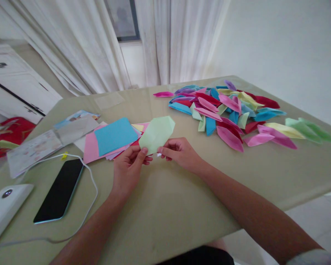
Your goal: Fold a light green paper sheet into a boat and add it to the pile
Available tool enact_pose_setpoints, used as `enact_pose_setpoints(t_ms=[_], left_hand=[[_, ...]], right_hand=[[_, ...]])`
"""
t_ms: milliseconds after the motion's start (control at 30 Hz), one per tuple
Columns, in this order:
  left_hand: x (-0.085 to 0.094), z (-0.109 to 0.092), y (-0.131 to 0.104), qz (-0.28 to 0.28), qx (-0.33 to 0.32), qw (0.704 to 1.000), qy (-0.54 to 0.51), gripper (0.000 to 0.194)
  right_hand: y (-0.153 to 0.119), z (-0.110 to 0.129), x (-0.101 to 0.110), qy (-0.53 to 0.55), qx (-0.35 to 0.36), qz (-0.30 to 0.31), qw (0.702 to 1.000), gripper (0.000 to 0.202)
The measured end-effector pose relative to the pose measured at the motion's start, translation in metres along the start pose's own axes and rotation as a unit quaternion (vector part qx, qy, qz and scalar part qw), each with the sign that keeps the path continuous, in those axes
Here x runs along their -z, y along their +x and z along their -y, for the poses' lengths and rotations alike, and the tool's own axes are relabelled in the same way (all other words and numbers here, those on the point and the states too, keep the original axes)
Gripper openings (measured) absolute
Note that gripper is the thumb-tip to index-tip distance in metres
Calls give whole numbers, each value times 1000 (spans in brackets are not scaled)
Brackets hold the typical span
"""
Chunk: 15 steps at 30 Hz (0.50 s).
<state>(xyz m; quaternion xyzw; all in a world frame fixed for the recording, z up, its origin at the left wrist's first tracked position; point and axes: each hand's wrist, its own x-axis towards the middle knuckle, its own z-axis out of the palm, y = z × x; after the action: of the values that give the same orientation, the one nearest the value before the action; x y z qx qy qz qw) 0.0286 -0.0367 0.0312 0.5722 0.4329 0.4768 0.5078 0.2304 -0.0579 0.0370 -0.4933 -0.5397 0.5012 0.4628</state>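
Note:
A light green sheet of paper (157, 134) with folded-in corners is held up over the table between both hands. My left hand (131, 162) pinches its lower left edge, thumb on the front face. At the lower right edge, my right hand (179, 152) grips the same paper between thumb and curled fingers. A small white bit shows by the right fingertips; I cannot tell what it is. Just behind the left hand lies a stack of coloured paper, with a blue sheet (116, 136) on top and a pink sheet (90, 145) sticking out.
Many folded paper pieces (206, 105) in several colours are heaped at the back right. On the left lie a phone (60, 191), a white cable (95, 184), a white device (8, 206) and plastic packets (34, 151). The table's front edge (204, 243) is near my body.

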Motion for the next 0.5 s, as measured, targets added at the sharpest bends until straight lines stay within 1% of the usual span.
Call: enact_pose_setpoints(t_ms=[167, 233, 333, 400, 500], left_hand=[[2, 2, 1, -2, 8, 1000, -9, 28], [4, 2, 2, -11, 3, 1000, -8, 28], [6, 1, 4, -25, -15, 999, 22, 27], [7, -1, 4, -21, -13, 999, 38, 28], [6, -4, 3, -3, 4, 1000, 28, 31]], right_hand=[[-2, 1, 0, -22, 9, 4, 1000, 34], [-2, 1, -1, -34, 9, 18, 999, 32], [-2, 0, -1, -34, -7, 42, 998, 32], [-2, 0, 0, -40, -14, 39, 998, 35], [-1, 1, 1, -59, -12, 22, 998, 38]])
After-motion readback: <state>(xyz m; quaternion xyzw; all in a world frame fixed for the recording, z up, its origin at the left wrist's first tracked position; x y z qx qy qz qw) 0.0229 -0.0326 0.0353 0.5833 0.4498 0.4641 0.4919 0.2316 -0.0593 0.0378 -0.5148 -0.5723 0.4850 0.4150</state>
